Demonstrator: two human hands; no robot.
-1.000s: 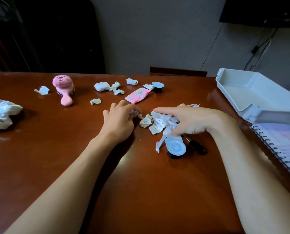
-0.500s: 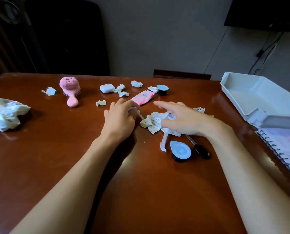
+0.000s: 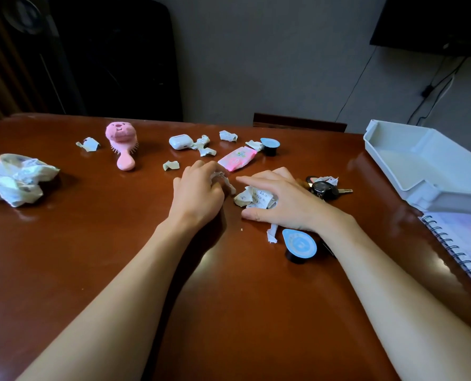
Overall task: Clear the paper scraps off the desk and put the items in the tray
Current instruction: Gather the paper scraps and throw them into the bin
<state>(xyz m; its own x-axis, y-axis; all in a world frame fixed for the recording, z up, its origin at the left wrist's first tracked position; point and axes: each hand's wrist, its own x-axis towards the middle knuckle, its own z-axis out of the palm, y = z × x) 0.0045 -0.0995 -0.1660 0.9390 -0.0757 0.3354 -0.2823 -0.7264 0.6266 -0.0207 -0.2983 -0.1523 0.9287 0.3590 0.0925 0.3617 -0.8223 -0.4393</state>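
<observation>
My left hand [image 3: 198,189] curls round a small white paper scrap [image 3: 218,177] at the desk's middle. My right hand [image 3: 281,200] cups a pile of crumpled printed scraps [image 3: 256,198], index finger stretched over it and thumb on the desk. A blue-lidded black pod [image 3: 299,244] lies by my right wrist, and a strip of paper [image 3: 271,236] pokes out beside it. Farther back lie a pink packet [image 3: 237,158], a white earbud case [image 3: 180,141], a pink hairbrush [image 3: 121,145], a second pod [image 3: 269,145] and several loose scraps [image 3: 171,165]. The white tray [image 3: 421,185] stands at the right.
Keys with a black fob [image 3: 323,188] lie just right of my right hand. A crumpled white plastic bag [image 3: 14,178] sits at the left edge. A spiral notebook [image 3: 465,243] lies in front of the tray. A chair back [image 3: 299,123] shows behind the desk.
My right hand has drawn the scraps into a tighter pile under its palm. My left hand has closed on a scrap. The view has shifted, so the keys show now.
</observation>
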